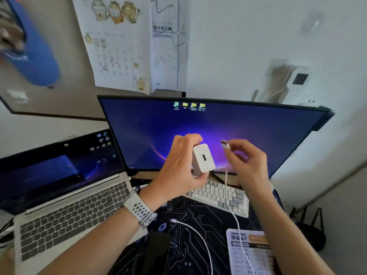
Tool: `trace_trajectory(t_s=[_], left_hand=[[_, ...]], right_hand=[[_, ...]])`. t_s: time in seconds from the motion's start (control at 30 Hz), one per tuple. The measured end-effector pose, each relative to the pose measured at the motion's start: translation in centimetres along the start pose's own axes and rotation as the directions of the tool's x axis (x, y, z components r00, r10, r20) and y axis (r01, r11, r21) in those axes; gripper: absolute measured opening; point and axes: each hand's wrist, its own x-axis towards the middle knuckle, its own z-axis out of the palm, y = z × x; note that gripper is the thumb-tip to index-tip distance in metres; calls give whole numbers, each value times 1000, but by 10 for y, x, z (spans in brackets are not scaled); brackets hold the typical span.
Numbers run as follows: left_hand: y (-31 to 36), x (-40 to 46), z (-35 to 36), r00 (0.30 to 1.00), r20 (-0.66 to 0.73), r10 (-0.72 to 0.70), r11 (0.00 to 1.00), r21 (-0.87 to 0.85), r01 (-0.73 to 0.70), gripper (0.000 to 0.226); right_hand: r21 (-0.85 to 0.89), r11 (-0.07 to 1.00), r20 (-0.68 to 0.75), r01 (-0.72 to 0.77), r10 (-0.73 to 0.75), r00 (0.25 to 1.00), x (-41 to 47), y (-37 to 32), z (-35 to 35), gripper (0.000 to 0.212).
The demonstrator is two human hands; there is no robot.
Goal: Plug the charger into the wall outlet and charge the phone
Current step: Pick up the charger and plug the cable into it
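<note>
While apart, charger (203,159) in left fingers (191,138), plug (225,144) in right.

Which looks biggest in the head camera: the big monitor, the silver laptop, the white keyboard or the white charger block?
1. Wide purple-screened monitor
2. Open silver laptop, though it sits nearer the camera
3. White keyboard, partly hidden
4. White square charger block, held up close in the left hand

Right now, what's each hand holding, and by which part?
Left hand grips the white charger brick around its sides, USB port facing the camera. Right hand pinches the white cable just behind its USB plug. Plug not yet inserted.
</note>
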Motion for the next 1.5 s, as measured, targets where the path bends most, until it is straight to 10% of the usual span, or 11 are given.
trace_trajectory(t_s=[0.7,1.5], left_hand=[[48,67,-42,964,-61,258,945,224,-239,73],[28,72,-44,955,103,278,787,547,-287,62]], right_hand=[[99,960,39,261,-266,963,-5,-105,-30,19],[-531,809,60,252,-261,963,-5,-108,3,10]])
